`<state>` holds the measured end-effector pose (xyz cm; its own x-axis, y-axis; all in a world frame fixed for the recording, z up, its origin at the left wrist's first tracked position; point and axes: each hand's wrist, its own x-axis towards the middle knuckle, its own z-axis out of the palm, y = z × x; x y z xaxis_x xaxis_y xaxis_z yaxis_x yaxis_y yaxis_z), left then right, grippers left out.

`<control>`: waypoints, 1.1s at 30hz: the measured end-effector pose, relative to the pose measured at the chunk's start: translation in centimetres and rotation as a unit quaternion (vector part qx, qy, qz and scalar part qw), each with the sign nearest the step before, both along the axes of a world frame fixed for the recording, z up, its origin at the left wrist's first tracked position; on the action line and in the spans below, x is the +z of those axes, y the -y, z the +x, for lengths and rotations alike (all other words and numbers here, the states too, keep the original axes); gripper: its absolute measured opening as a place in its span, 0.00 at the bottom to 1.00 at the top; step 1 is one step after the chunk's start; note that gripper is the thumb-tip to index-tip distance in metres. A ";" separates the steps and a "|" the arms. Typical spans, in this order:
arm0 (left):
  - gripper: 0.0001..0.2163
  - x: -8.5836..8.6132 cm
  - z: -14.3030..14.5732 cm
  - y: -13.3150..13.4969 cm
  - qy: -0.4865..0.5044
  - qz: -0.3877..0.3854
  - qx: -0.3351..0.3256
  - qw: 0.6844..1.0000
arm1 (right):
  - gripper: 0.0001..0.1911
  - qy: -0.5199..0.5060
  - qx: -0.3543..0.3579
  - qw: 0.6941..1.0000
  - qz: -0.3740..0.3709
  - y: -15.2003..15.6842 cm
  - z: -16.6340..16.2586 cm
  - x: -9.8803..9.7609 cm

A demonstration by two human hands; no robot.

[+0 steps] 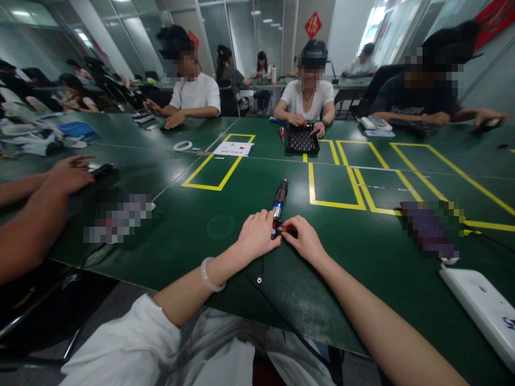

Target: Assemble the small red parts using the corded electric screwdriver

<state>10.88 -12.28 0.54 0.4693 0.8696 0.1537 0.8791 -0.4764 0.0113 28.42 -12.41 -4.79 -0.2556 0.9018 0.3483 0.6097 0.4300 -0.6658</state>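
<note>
Working well here likely means keeping the tool flat on the green table [181, 236], near the person's edge. The electric screwdriver [280, 199] lies pointing away. The left hand [257, 236] curls closed around its near end; the right hand [306, 238] pinches the small red-and-black part [284, 229] there, fingers [290, 224] nearly shut.

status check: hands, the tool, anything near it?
Left hand and right hand both at near end of electric screwdriver, which lies flat on green table. Its black cable trails off the near edge. Nothing blocking.
</note>
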 end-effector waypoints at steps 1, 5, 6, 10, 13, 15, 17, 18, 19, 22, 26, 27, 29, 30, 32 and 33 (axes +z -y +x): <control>0.23 0.0 0.0 0.0 0.000 0.000 0.000 1.000 | 0.06 0.007 0.001 1.000 0.004 0.0 -0.1 0.0; 0.23 -0.1 -0.1 0.0 0.005 -0.004 0.006 1.000 | 0.11 0.011 0.008 1.000 0.002 0.2 -0.2 -0.2; 0.23 -0.2 -0.1 0.0 0.009 -0.005 0.005 1.000 | 0.13 0.008 0.009 1.000 0.001 0.2 -0.3 -0.2; 0.25 -0.4 -0.1 0.0 0.015 -0.001 0.002 1.000 | 0.16 -0.007 0.007 1.000 -0.006 0.4 -0.3 -0.2; 0.27 -0.6 -0.1 0.1 0.010 0.009 0.010 1.000 | 0.16 -0.022 0.010 1.000 -0.011 0.4 -0.2 0.0; 0.27 -0.7 -0.1 0.1 0.005 0.013 0.020 1.000 | 0.16 -0.032 0.018 0.999 -0.011 0.5 -0.2 0.1; 0.27 -0.8 -0.2 0.0 0.003 0.014 0.029 0.999 | 0.16 -0.041 0.032 0.999 -0.009 0.5 -0.2 0.3; 0.27 -0.9 -0.2 0.0 0.002 0.015 0.031 0.999 | 0.16 -0.046 0.041 0.998 -0.009 0.6 -0.2 0.3; 0.27 -0.9 -0.3 -0.1 0.002 0.015 0.032 0.999 | 0.16 -0.055 0.049 0.997 -0.012 0.7 -0.2 0.4; 0.26 -0.9 -0.8 -0.3 -0.007 0.016 0.031 0.999 | 0.17 -0.104 0.080 0.991 -0.032 0.8 -0.3 0.5; 0.28 -0.9 -1.9 -0.7 -0.040 0.027 0.022 0.999 | 0.17 -0.125 0.094 0.986 -0.051 0.8 -0.2 0.7; 0.28 -0.8 -2.2 -0.9 -0.048 0.029 0.022 0.998 | 0.16 -0.124 0.093 0.987 -0.051 0.8 -0.1 0.8; 0.29 -0.8 -3.2 -1.3 -0.063 0.029 0.028 0.997 | 0.14 -0.124 0.091 0.987 -0.052 0.8 -0.1 0.8; 0.29 -0.8 -3.8 -1.6 -0.069 0.031 0.033 0.997 | 0.13 -0.124 0.091 0.987 -0.053 0.8 0.0 0.8; 0.29 -0.7 -5.2 -2.3 -0.082 0.037 0.049 0.995 | 0.11 -0.120 0.090 0.987 -0.053 0.8 0.0 0.8; 0.29 -0.7 -6.0 -2.7 -0.089 0.041 0.059 0.993 | 0.10 -0.115 0.090 0.988 -0.052 0.8 0.0 0.7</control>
